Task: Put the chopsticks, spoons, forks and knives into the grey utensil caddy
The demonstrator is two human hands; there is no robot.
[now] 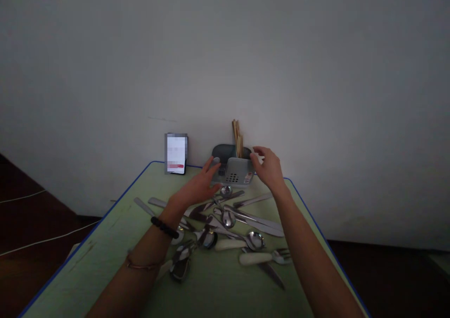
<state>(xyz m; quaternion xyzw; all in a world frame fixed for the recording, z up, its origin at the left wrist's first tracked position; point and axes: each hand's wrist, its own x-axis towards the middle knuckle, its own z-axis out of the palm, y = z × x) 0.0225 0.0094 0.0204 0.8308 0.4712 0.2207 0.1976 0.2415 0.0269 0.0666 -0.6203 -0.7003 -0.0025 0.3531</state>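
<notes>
Grey cutlery caddy [241,167], its long axis running side to side, lies ahead of both hands. In front of it are strewn spoons [255,240], forks [281,256] and knives [272,273]. At its left end is the left hand [197,187], fingers spread; at its right end the right hand [269,168], thumb and fingers parted, about equally near; firm contact I can't tell. Wooden chopsticks [239,142] lean inside; behind it, wall [281,74].

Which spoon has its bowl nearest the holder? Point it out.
The spoon whose bowl lies by the left hand's thumb; the other visible spoon bowls lie farther from the holder.
</notes>
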